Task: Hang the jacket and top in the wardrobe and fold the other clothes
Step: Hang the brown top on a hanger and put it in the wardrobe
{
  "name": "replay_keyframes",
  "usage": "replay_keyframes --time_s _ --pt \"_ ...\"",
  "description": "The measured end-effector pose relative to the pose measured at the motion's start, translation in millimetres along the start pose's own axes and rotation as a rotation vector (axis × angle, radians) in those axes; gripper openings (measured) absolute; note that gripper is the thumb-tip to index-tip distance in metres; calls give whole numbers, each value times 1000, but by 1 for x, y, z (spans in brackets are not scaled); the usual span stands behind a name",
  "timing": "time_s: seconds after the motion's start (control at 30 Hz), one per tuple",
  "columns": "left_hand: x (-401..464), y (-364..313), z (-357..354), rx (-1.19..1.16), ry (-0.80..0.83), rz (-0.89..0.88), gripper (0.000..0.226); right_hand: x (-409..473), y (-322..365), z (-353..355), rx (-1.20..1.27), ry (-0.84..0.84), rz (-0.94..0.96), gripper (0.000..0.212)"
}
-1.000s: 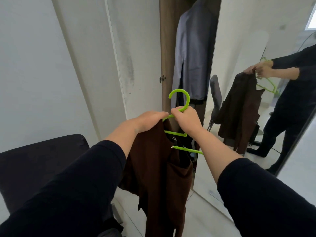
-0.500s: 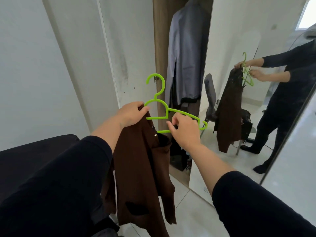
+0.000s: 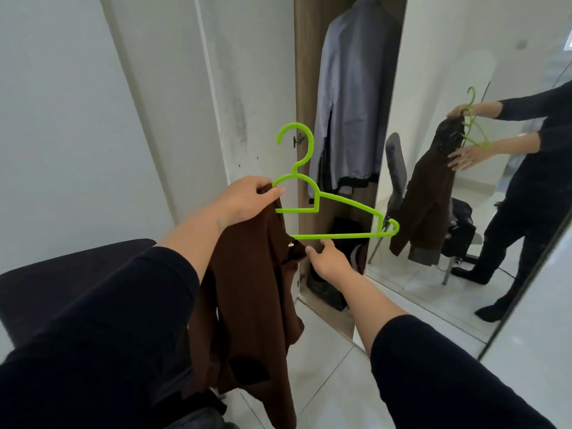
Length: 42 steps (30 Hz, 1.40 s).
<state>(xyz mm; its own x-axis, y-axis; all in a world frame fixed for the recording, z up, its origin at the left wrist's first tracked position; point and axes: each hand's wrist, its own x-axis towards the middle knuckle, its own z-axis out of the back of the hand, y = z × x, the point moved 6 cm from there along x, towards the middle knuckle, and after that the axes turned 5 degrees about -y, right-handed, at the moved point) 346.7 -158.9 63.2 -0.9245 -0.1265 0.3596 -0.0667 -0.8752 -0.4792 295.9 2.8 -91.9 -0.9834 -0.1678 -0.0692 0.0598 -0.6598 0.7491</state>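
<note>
My left hand (image 3: 247, 198) grips the shoulder of a brown jacket (image 3: 253, 292) together with the left end of a bright green hanger (image 3: 340, 202). The hanger stands upright with its hook on top. Its left arm is tucked inside the jacket and its right arm sticks out bare. The jacket hangs down from my left hand, between my arms. My right hand (image 3: 328, 258) is just under the hanger's bottom bar with its fingers straight, their tips at the jacket's loose front edge. The wardrobe (image 3: 305, 72) stands open ahead.
A grey shirt (image 3: 349, 103) hangs inside the wardrobe, with dark bags (image 3: 343, 230) on its floor. The mirrored door (image 3: 464, 72) stands open on the right and reflects me and a chair. A black chair back (image 3: 62, 274) is at lower left. White tiles cover the floor.
My right hand has let go of the hanger and dropped below its bottom bar, opening out. The hanger now stands more upright in my left hand, and the view has come closer to the wardrobe.
</note>
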Motion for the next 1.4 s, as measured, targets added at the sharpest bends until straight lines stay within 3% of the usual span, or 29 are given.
replay_keyframes --time_s 0.23,0.43,0.63,0.77,1.0,1.17,1.4 --pt "-3 -2 11 -172 32 -1 48 6 -3 -8 266 -11 -192 62" --pt "-3 5 7 -170 77 -6 41 3 -18 -2 519 3 -463 30" --pt "0 25 -4 -88 133 1 25 8 -37 18 1150 -74 -563 25" --pt "2 32 -10 37 147 -4 13 11 -40 33 1262 -41 -544 31" --pt "5 42 -4 363 28 51 19 10 -24 62 1555 -29 -419 29" --pt "5 51 -4 362 -1 95 15 5 -8 71 1536 3 -357 29" --pt "6 56 -1 318 -18 93 19 12 3 82 1387 -97 -375 7"
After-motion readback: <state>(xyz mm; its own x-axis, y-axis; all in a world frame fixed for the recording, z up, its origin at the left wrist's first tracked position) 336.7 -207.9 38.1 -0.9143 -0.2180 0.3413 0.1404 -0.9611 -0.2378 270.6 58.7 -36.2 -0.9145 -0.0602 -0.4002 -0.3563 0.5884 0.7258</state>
